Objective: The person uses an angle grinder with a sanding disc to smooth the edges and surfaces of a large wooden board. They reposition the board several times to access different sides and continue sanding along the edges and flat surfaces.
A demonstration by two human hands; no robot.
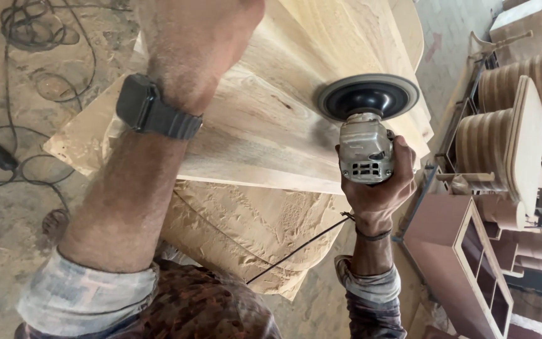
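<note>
Sawdust coats the floor (7, 276) under me; my right hand (377, 188) is clamped round the grey angle grinder (364, 154), its black sanding disc (367, 95) pressed against the pale wooden panel (265, 113); my left hand (189, 25) lies on that panel — fingers out of view, so I cannot tell their set; the brown open cabinet (465, 263) at my right shows bare compartments — curved wooden pieces (490, 141) stack beyond it.

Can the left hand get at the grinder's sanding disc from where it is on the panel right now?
Probably yes. The left hand rests on the wooden panel, with only bare wood between it and the sanding disc, which the right hand holds by the grinder.
</note>
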